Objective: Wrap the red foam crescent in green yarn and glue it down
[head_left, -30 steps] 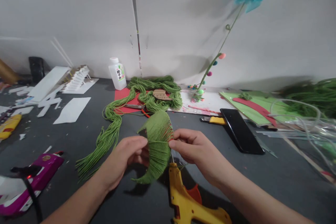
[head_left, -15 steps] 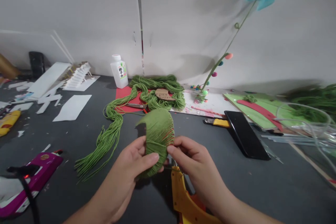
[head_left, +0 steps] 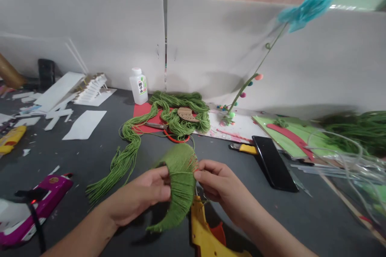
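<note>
A curved, crescent-like piece wrapped in green yarn (head_left: 181, 184) is held up over the dark table between both hands. My left hand (head_left: 141, 196) grips its left edge, fingers closed around it. My right hand (head_left: 217, 182) pinches its right edge, where some red shows through the yarn. A yellow glue gun (head_left: 208, 235) lies on the table directly under my hands. A long bundle of green yarn (head_left: 132, 144) trails from a skein (head_left: 181, 110) on a red sheet behind.
A purple glue gun (head_left: 45, 196) lies at the left. A black phone (head_left: 274, 160) and a yellow-handled knife (head_left: 241, 147) lie at the right. A white bottle (head_left: 139, 85), scissors (head_left: 169, 130), white foam scraps (head_left: 84, 124), a flower stem (head_left: 256, 68) and white partition boards (head_left: 211, 44) stand behind.
The wrapped piece has been turned between my hands, so its pointed tail now hangs down again. Both hands keep their grip. The camera has tilted a little.
</note>
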Action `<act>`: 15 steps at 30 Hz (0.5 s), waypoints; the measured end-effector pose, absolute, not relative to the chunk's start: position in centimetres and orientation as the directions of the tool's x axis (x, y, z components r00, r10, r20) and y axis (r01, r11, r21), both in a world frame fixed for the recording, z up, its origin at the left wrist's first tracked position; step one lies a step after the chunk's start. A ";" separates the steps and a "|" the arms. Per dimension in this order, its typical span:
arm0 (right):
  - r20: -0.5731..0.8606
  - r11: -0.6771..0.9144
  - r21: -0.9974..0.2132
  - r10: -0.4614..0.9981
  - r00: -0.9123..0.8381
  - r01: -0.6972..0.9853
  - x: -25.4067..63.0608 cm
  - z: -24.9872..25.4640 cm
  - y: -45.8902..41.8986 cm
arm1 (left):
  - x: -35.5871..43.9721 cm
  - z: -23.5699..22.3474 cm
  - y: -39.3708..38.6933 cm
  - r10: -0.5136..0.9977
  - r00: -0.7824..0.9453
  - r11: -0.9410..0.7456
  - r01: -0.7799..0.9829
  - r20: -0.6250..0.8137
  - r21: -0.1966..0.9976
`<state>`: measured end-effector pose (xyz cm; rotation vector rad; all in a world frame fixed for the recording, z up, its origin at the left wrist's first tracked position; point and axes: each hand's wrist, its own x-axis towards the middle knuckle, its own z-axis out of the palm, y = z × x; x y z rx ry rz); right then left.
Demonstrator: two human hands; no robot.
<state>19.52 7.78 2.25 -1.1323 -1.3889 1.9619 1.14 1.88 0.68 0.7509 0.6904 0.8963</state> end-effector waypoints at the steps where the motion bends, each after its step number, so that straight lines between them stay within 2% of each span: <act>1: -0.348 -0.359 -0.928 0.742 -0.573 0.099 19.7 2.2 8.1 | 1.0 0.3 2.1 0.895 0.381 0.396 -0.433 -0.233 0.810; 3: -0.311 -0.276 -0.949 0.722 -0.618 0.154 20.0 2.2 8.7 | 0.3 -0.2 2.5 0.928 0.246 0.350 -0.317 -0.279 0.882; 7: -0.199 0.070 -0.944 0.654 -0.730 0.321 20.9 3.3 9.7 | -2.5 1.2 2.8 0.874 0.350 0.357 0.010 -0.338 0.934; 9: -0.188 0.241 -0.894 0.563 -0.804 0.378 21.1 4.4 10.0 | -3.2 3.0 2.5 0.974 0.193 0.082 0.187 -0.119 0.979; 11: -0.171 0.411 -0.828 0.462 -0.870 0.382 21.0 5.8 10.1 | -2.8 4.8 2.2 0.987 0.109 -0.153 0.388 0.119 0.909; 12: -0.158 0.502 -0.784 0.408 -0.899 0.366 20.8 6.6 10.1 | -2.3 5.6 2.0 0.978 0.125 -0.208 0.477 0.168 0.854; 13: -0.143 0.592 -0.730 0.355 -0.924 0.341 20.4 7.4 10.1 | -1.7 6.3 1.9 0.973 0.166 -0.227 0.557 0.160 0.799; 15: -0.124 0.750 -0.597 0.265 -0.956 0.285 19.7 9.0 10.3 | -0.4 7.5 2.0 0.966 0.256 -0.208 0.672 0.039 0.711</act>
